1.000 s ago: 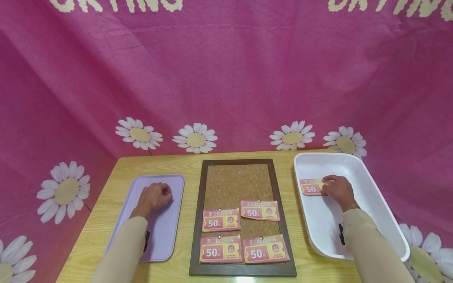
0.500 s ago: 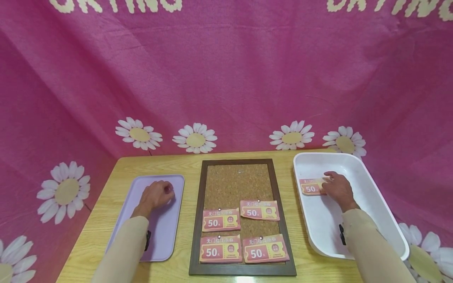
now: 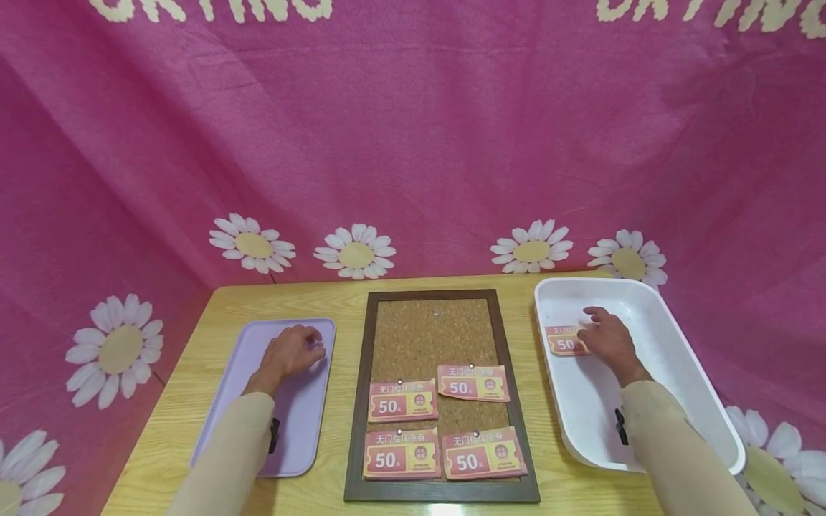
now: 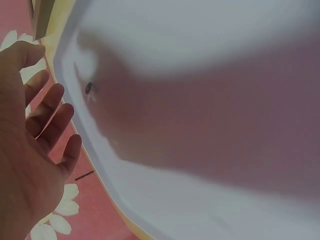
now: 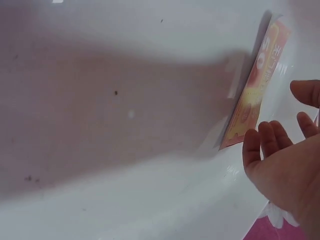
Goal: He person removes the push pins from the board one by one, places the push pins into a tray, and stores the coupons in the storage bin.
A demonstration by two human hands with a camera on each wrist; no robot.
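Observation:
My left hand (image 3: 292,357) hovers over the lilac tray (image 3: 298,444), its fingers loosely bent and apart with nothing between them. In the left wrist view, a small dark thumbtack (image 4: 89,88) lies on that tray close to the fingertips. Over the white plastic basin (image 3: 693,401) is my right hand (image 3: 608,344), thumb and fingers spread and holding nothing. A pink and yellow paper coupon (image 3: 563,341) marked 50 lies in the basin, partly hidden by this hand. The right wrist view shows the coupon (image 5: 255,85) with fingertips close beside its lower end.
Between tray and basin lies a brown-framed cork board (image 3: 413,330). Several similar coupons are pinned on its lower half, among them an upper right one (image 3: 474,383) and a lower left one (image 3: 403,454). A pink floral cloth (image 3: 413,158) hangs behind the wooden table (image 3: 306,297).
The left hand's thumb and fingertips, close together before, have parted, and the hand has shifted slightly right. The right hand's fingers have spread and come away from the coupon, which stays in place.

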